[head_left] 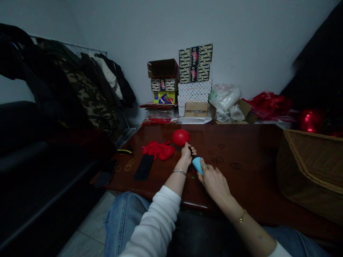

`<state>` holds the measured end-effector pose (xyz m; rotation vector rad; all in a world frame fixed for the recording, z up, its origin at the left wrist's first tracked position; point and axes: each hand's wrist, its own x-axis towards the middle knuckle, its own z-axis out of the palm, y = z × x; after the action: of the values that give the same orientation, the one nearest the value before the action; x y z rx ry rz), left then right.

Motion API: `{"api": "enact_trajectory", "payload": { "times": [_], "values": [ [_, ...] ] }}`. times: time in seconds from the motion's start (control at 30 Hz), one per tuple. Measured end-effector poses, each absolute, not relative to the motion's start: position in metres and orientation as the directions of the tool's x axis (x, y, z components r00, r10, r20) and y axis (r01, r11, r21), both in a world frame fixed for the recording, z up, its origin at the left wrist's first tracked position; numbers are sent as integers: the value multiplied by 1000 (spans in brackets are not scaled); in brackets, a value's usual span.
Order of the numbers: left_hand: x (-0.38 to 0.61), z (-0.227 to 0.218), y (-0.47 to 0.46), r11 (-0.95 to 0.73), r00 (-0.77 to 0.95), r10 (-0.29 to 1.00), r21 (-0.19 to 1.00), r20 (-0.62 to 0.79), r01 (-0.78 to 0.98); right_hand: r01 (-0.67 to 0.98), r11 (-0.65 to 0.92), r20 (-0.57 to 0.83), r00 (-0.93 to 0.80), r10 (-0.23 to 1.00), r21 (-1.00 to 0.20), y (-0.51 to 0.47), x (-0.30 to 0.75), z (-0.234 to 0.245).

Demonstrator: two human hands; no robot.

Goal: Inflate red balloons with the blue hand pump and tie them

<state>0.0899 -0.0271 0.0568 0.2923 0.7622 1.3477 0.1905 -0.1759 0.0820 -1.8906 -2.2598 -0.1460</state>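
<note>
A small, partly inflated red balloon [180, 137] stands out beyond my left hand [187, 153]. That hand is closed around the balloon's neck and the dark front end of a balloon pump. My right hand [214, 179] grips the pump's light-blue body [197, 165], which points away from me toward the balloon. Where the neck meets the nozzle is hidden by my left fingers. To the left lies a heap of flat red balloons [159, 150], close to a black phone [144, 167]. A few small coloured bands [190, 175] lie below the pump.
Black rings [236, 165] lie on the brown table [252, 142] to the right, near a wicker basket [308, 171]. Yellow rubber bands [129, 165] and a second dark phone [106, 173] are at left. Stacked boxes [195, 89] stand behind the table.
</note>
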Motion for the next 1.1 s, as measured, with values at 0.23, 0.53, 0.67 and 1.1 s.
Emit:
{"api": "enact_trajectory", "payload": {
  "times": [0.23,0.53,0.67,1.1],
  "values": [
    [85,57,-25,226,15,940,591,-341,-774,979,198,230,-183,956,-44,-189,194,78],
    [53,61,-9,162,-38,949,587,-312,-794,958,287,375,-260,890,-18,-220,221,43],
    [50,64,-8,158,-43,947,580,-318,-799,951,309,443,-274,854,-6,-228,228,36],
    [71,66,-25,174,-26,944,563,-329,-808,967,244,219,-223,950,-76,-206,210,70]
  ]
}}
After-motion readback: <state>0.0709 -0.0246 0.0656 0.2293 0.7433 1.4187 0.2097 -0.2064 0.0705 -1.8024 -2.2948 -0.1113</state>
